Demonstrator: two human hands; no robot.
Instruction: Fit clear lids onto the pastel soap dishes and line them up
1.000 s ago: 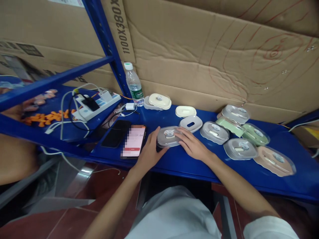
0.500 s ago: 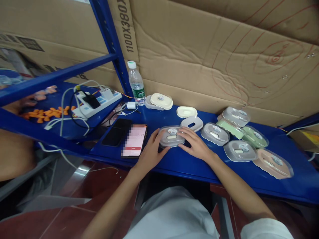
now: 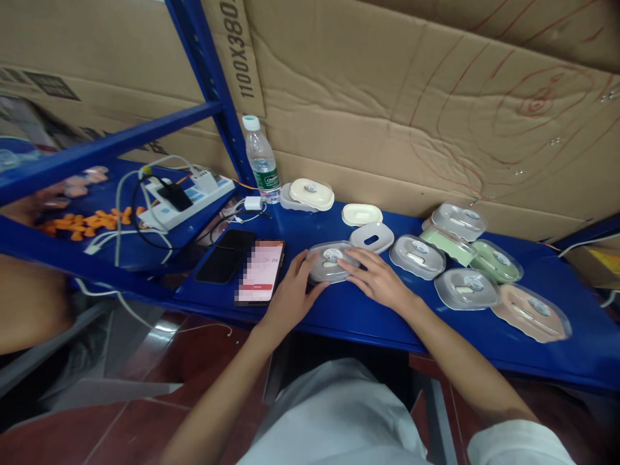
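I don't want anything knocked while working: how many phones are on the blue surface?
2. The lit phone lies just left of the left hand, by the lidded grey box; the dark phone lies left of that. No others show.

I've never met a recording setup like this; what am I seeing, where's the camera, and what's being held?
There is no machine here, just one person's bare hands, filmed by a camera worn on their head, looking forward and down. The left hand and right hand hold a grey oval box with a clear plastic cover between them, over a blue flat surface. Farther right lie similar covered boxes in grey, green and pink, including a pink oval one. On the left are a lit-screen phone, a dark-screened phone and a clear plastic bottle with a green label.
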